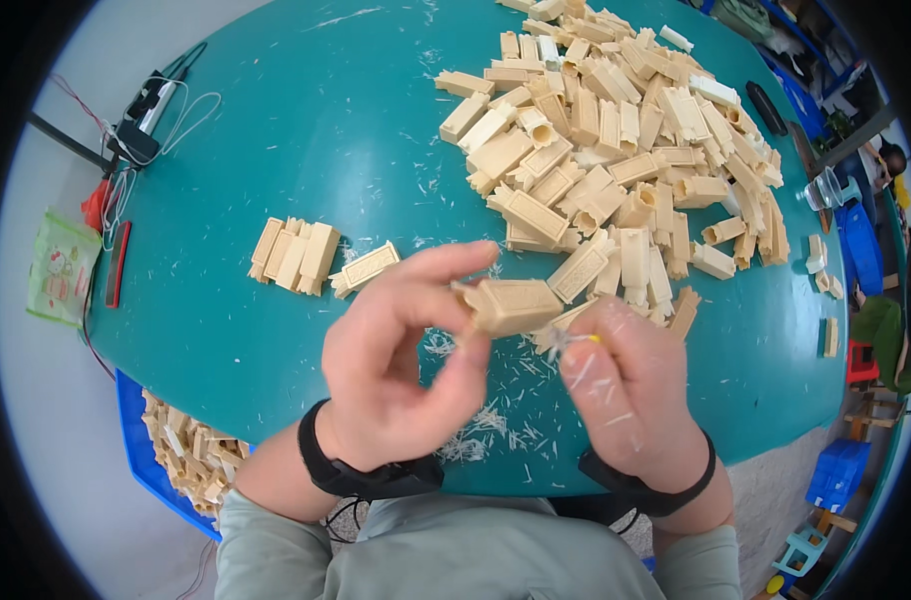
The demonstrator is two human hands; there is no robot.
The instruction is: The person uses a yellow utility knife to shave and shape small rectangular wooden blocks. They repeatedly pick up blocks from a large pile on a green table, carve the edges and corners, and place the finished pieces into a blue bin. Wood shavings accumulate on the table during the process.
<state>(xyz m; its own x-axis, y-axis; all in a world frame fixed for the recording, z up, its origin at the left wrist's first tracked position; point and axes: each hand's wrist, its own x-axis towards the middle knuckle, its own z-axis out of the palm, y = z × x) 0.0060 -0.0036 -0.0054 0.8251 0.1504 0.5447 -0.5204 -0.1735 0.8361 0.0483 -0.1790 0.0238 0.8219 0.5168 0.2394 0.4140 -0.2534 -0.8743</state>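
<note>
My left hand pinches one end of a beige moulded plastic piece, a long box shape with raised panels and a jagged end. My right hand is closed at the piece's other end around a small tool with a bit of yellow; blur and fingers hide its kind. Pale shavings cling to my right thumb, and more shavings lie beneath on the green table. Left of my hands, several similar pieces stand side by side, with a single piece close by.
A large heap of beige pieces covers the far right. A blue bin of pieces stands below the left edge. Also at left are a power strip with cables and a patterned bag. A clear cup is at the right edge.
</note>
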